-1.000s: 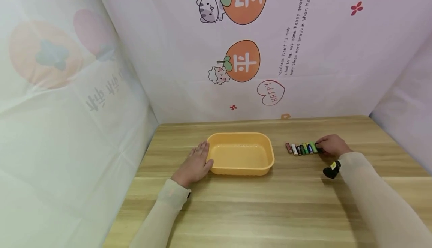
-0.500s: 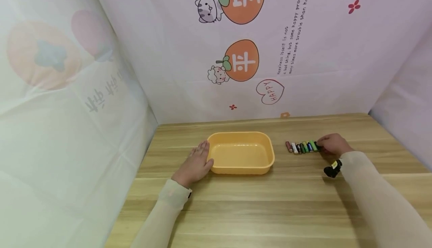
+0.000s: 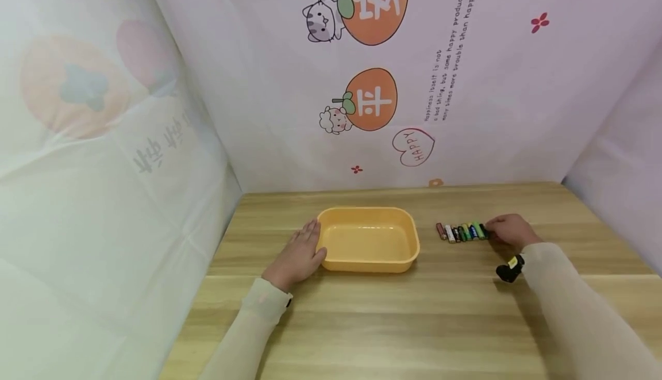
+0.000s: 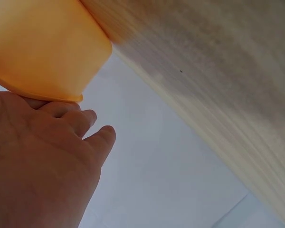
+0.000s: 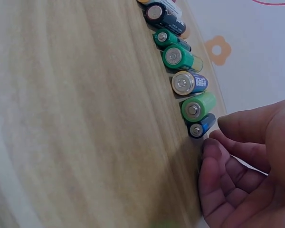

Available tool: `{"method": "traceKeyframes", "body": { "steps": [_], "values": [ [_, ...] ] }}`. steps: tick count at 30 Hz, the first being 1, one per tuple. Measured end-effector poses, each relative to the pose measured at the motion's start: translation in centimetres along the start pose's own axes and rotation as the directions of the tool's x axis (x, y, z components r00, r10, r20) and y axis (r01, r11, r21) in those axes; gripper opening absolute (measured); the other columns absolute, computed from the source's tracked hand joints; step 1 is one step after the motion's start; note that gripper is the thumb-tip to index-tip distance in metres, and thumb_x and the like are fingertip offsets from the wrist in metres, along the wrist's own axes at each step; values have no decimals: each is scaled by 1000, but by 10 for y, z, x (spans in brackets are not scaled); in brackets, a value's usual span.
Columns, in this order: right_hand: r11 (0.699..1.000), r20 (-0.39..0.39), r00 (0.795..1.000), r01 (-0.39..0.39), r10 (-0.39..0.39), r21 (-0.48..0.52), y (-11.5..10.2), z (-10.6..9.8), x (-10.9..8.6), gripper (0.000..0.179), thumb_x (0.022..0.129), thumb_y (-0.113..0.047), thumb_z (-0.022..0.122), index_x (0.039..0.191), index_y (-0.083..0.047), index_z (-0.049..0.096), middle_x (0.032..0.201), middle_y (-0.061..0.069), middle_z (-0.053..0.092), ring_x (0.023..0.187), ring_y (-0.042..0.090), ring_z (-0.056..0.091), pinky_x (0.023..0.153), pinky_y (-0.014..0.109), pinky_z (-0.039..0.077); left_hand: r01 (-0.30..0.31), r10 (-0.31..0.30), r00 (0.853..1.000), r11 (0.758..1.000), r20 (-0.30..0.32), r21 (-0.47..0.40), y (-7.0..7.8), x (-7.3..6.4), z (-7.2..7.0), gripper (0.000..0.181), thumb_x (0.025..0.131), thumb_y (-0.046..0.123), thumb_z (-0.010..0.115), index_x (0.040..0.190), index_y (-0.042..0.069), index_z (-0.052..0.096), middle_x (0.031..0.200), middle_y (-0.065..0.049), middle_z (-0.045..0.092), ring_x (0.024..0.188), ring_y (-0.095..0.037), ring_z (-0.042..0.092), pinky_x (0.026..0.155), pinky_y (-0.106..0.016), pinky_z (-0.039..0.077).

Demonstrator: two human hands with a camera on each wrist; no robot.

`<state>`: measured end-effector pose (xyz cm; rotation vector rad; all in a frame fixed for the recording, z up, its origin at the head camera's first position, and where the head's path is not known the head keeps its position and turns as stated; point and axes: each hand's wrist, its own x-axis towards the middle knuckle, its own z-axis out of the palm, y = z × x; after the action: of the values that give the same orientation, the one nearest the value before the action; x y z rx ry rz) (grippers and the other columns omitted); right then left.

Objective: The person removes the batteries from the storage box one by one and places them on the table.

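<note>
My left hand (image 3: pixel 296 256) rests against the left side of a yellow plastic tub (image 3: pixel 369 267), with its fingers laid along the rim. In the left wrist view, fingertips touch the underside of the tub's rim (image 4: pixel 42 97). To the right of the tub lies a row of several batteries of mixed colours and thicknesses, side by side. A thin dark blue battery (image 5: pixel 202 126) ends the row, beside a light green battery (image 5: pixel 198 107). My right hand (image 3: pixel 512 230) is at that end, thumb and forefinger slightly apart beside the dark battery, the other fingers loosely bent.
The wooden table (image 3: pixel 372 328) runs up to a printed white cloth (image 3: pixel 289 138) at the back, and more cloth (image 3: pixel 103 225) hangs on the left. A red battery (image 3: pixel 441 231) forms the row's left end, nearest the tub.
The dark battery, earlier partly covered by my right fingers, now shows more plainly against the light green one. My left hand stays on the tub. The head view has tilted slightly.
</note>
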<state>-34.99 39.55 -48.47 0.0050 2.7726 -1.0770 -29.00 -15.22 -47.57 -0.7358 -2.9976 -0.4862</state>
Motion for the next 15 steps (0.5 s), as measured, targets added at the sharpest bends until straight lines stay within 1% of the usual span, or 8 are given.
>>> {"method": "traceKeyframes", "body": {
  "steps": [2,6,9,12,15],
  "values": [
    [1000,-11,1000,0,0,-19,1,1,-3,47,100,-26,50,121,16,58,107,25,65,88,27,64,74,40,53,-3,3,1000,1000,6,-3,0,0,0,67,105,40,29,154,-1,8,161,-16,7,147,-28,8,117,-45,11],
    [999,-75,997,16,-19,-39,-4,2,-11,50,101,-29,49,123,15,57,110,27,63,94,35,61,77,46,51,-3,3,1000,1000,7,-1,1,1,-3,68,105,42,27,155,1,6,161,-14,5,147,-27,6,117,-44,9],
    [1000,-101,995,19,-21,-23,-9,2,-17,53,101,-30,48,126,15,54,113,29,62,100,40,59,80,49,50,-1,1,1000,1000,9,4,1,3,-5,67,106,42,27,155,1,4,161,-13,3,147,-28,6,117,-44,8],
    [999,-115,993,26,-24,19,-12,2,-19,55,101,-32,47,129,16,51,116,30,60,101,40,60,80,48,51,2,-2,1000,1000,5,4,-1,4,-7,67,106,40,29,154,1,4,161,-13,3,147,-28,6,117,-43,8],
    [998,-139,990,45,-37,53,-15,4,-21,56,102,-33,46,130,16,50,118,32,58,99,37,62,76,42,54,2,-2,1000,1000,-8,1,-3,4,-9,67,106,41,28,155,1,4,161,-14,4,147,-28,6,117,-43,9]
  ]
}}
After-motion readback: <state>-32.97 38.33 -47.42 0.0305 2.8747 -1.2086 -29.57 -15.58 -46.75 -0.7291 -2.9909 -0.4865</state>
